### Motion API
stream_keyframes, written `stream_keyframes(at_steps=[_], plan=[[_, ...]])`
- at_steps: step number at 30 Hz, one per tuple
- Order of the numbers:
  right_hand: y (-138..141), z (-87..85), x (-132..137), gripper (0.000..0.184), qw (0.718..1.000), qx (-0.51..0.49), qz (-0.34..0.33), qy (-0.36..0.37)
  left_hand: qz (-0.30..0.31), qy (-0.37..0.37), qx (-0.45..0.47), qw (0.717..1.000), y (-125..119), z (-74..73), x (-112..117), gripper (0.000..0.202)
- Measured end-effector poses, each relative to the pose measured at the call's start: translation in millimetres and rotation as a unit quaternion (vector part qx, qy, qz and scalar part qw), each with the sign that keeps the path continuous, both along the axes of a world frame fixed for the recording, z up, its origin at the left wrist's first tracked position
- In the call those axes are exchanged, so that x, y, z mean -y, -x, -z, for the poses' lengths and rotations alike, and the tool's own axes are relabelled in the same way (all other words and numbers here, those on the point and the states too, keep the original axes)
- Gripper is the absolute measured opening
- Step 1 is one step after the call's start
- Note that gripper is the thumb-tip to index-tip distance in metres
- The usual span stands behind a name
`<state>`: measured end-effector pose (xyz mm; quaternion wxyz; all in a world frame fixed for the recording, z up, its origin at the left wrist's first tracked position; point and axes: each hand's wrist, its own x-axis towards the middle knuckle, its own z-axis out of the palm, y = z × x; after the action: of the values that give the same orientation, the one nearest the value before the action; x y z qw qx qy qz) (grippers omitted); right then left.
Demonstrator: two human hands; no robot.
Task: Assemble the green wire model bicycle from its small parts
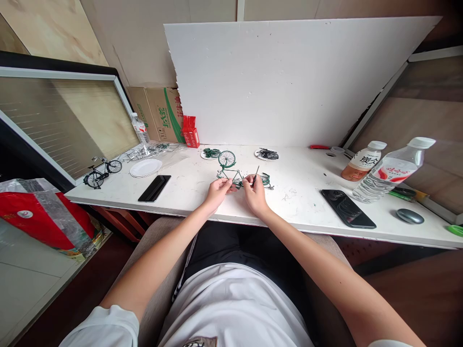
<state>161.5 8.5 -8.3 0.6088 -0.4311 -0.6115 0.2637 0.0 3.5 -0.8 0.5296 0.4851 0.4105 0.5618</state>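
A green model bicycle (228,171) is held just over the white table, one spoked wheel up at the back. My left hand (217,191) pinches its frame from the left; the fingers are closed. In my right hand (255,193) is a thin dark screwdriver-like tool (257,171), held like a pen with its tip upward. The right fingertips are close to the bicycle's lower parts, and exactly what they touch is hidden. More green parts (266,180) show just beyond the right hand.
Small plates with green parts (210,153) and black parts (267,153) lie behind. Left are a black model bicycle (102,172), white plate (145,168) and phone (155,188). Right are another phone (347,208), a water bottle (393,169), a drink bottle (362,161) and mouse (410,216).
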Motion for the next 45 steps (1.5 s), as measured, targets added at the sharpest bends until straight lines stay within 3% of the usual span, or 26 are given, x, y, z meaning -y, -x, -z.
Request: stream_keyframes(at_steps=[11, 45], plan=[[-1.1, -0.1, 0.2, 0.019, 0.999, 0.029, 0.007, -0.032, 0.007, -0.008, -0.003, 1.000, 0.8, 2.3, -1.4, 0.032], [-0.1, -4.0, 3.6, 0.023, 0.998, 0.056, -0.001, -0.029, 0.033, -0.035, -0.032, 0.998, 0.1, 0.9, 1.9, 0.036]])
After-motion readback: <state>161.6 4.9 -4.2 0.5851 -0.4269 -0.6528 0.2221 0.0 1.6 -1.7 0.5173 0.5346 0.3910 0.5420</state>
